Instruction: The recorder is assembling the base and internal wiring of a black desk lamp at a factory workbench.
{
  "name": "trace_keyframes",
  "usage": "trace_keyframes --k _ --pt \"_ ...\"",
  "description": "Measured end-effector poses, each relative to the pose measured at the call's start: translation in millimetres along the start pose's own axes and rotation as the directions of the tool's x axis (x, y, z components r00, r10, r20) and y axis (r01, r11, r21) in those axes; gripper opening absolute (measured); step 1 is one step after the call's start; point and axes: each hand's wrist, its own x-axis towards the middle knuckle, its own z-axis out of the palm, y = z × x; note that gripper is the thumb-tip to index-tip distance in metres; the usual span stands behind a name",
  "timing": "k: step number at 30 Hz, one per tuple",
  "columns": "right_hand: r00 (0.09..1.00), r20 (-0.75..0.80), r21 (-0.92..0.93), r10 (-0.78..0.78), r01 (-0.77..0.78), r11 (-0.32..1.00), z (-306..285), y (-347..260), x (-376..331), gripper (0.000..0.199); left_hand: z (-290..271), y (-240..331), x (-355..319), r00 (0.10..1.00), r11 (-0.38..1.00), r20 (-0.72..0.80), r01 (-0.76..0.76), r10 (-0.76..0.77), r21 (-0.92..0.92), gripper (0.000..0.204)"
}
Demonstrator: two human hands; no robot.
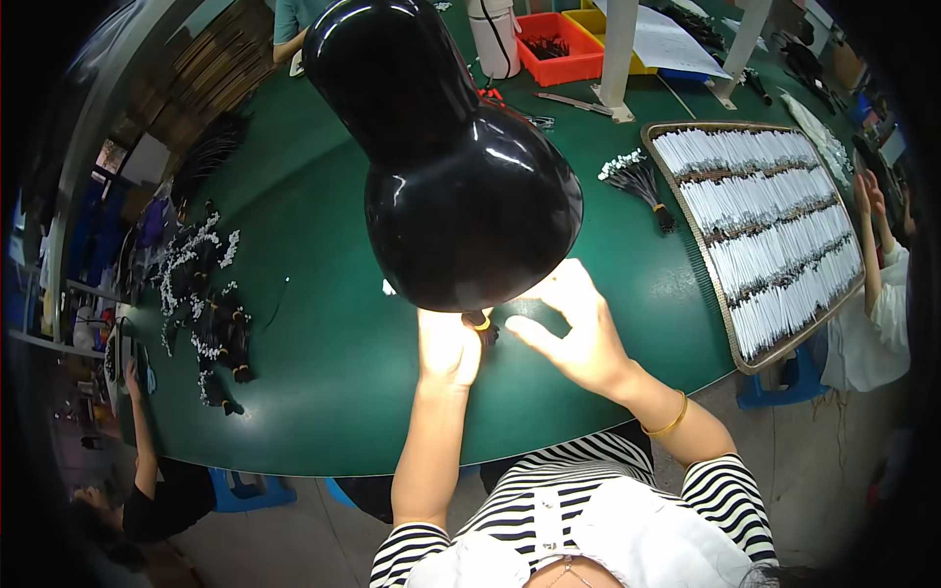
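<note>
A green desk (323, 392) fills the middle of the frame, a glossy black lamp (470, 216) covering its upper centre. At right, a shallow tray (749, 367) holds four rows of slim white strips (774, 255); at left lie dark wire bundles (237, 338) with white ends. The right hand (586, 328), right of centre, has its thumb spread open from its other fingers, whose tips the lamp partly hides. A red bin (569, 68) stands at upper centre-right. The left hand (447, 345) is at centre, fingers hidden by the lamp, so I cannot tell whether they grip. A small yellow-banded dark bundle (489, 335) shows beside it, between both hands, just below the lamp's rim
</note>
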Motion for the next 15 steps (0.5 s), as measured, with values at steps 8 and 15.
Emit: trace_keyframes --k 8,15 --pt "0.902 0.32 0.855 0.29 -0.406 0.322 16 13 27 0.02 4 -3 -17 0.991 0.973 0.129 -0.002 -0.029 0.23 0.016" --pt "0.913 0.304 0.875 0.272 -0.38 0.3 7 8 27 0.015 4 -3 -28 0.995 0.986 -0.025 0.097 -0.095 0.137 0.017"
